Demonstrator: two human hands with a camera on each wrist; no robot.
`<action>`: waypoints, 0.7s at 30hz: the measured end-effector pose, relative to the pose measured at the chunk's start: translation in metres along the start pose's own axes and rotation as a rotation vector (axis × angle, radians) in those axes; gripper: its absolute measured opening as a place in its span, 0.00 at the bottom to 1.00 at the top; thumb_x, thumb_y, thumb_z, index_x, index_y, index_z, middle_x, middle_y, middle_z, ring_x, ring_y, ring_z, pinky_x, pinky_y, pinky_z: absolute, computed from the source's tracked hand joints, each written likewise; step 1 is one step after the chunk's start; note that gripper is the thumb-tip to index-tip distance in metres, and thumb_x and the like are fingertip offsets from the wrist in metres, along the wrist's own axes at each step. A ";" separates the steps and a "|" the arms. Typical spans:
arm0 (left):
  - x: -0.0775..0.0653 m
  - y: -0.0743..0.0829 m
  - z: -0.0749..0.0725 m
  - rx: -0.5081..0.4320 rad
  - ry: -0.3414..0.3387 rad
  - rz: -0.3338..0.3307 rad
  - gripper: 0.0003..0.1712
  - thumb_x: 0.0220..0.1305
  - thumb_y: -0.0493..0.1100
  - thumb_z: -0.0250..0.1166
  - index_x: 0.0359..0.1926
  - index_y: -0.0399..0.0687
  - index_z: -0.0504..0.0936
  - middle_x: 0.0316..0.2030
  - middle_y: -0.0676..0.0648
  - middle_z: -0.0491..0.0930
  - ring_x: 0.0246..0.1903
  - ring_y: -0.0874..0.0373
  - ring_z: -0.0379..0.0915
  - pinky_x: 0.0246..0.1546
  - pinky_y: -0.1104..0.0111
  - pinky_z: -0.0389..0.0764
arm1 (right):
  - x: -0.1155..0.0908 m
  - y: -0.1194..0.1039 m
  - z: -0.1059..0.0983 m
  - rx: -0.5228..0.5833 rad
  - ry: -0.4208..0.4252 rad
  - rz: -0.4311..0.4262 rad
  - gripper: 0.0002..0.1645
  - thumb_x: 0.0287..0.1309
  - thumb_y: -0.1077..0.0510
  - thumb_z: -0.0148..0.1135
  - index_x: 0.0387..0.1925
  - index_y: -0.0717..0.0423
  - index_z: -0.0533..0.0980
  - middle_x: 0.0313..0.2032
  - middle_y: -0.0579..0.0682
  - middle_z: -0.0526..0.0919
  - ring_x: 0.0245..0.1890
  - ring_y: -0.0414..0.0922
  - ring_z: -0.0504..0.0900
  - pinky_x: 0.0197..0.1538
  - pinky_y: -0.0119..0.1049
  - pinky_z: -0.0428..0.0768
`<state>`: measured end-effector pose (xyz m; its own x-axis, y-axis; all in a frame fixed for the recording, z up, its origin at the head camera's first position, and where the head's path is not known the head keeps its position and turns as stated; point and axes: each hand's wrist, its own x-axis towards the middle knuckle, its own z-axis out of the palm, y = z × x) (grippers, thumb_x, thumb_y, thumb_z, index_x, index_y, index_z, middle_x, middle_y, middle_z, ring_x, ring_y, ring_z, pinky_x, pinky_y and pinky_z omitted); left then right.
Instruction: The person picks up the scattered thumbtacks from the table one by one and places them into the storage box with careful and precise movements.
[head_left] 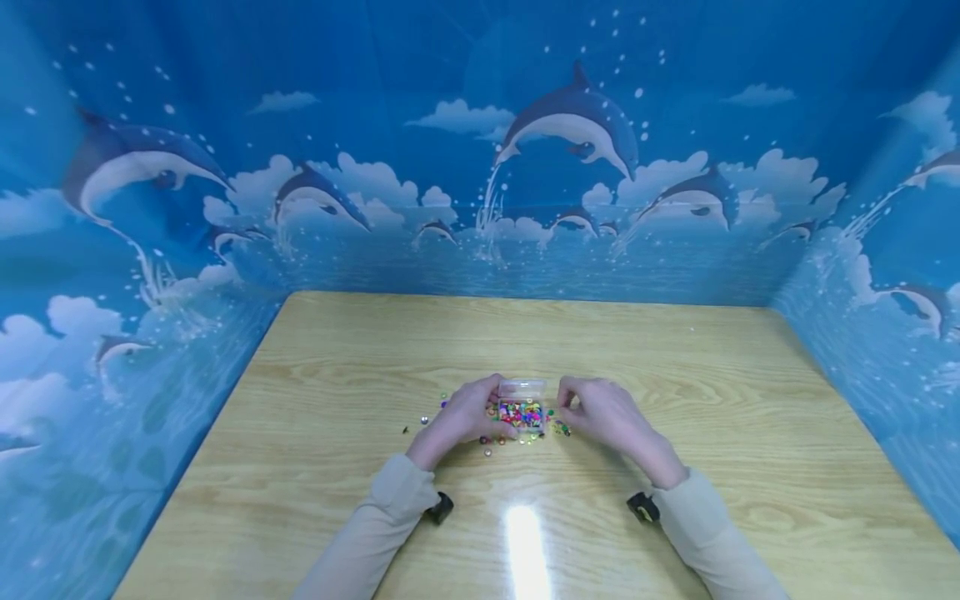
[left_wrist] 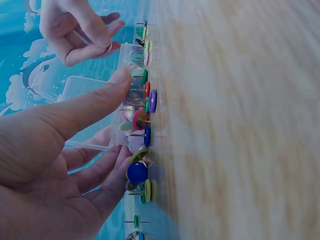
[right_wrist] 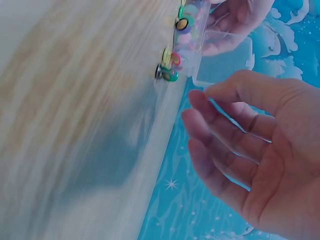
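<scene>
A small clear plastic box (head_left: 521, 430) full of colourful thumbtacks (head_left: 517, 412) lies on the table, its hinged lid (head_left: 522, 387) swung back on the far side. My left hand (head_left: 474, 412) holds this box from the left, thumb along the near side and fingers around the far side. Just right of the box, my right hand (head_left: 600, 408) hovers above the table. In the right wrist view its thumb and index fingertips (right_wrist: 199, 97) meet, with the other fingers curled; whether a tack is between them is hidden.
Loose thumbtacks lie around the box: a green-headed group (head_left: 561, 427) at its right, others such as a silver one (head_left: 424, 420) at the left, and several in front. The wooden table (head_left: 360, 350) is bordered by a blue dolphin-print curtain (head_left: 420, 267) at the back and sides.
</scene>
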<state>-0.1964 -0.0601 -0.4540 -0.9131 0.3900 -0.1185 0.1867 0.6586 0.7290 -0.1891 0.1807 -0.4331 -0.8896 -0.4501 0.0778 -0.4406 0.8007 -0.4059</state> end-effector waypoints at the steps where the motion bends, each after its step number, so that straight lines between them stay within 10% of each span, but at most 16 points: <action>1: 0.000 0.000 0.000 -0.003 0.000 0.001 0.38 0.46 0.47 0.82 0.59 0.48 0.77 0.49 0.45 0.81 0.48 0.50 0.77 0.53 0.56 0.81 | 0.001 -0.002 0.000 0.009 0.003 -0.005 0.06 0.56 0.62 0.71 0.31 0.50 0.80 0.26 0.42 0.83 0.17 0.34 0.69 0.23 0.28 0.73; 21: 0.000 0.000 -0.001 -0.013 -0.008 0.013 0.38 0.47 0.47 0.82 0.59 0.47 0.77 0.51 0.43 0.81 0.51 0.48 0.77 0.55 0.55 0.80 | 0.012 -0.025 0.004 0.040 0.083 -0.188 0.06 0.55 0.62 0.74 0.36 0.52 0.85 0.31 0.45 0.88 0.23 0.31 0.78 0.26 0.22 0.76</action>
<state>-0.1970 -0.0605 -0.4539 -0.9077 0.4038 -0.1139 0.1942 0.6450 0.7391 -0.1886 0.1541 -0.4255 -0.7995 -0.5548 0.2302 -0.5965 0.6885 -0.4124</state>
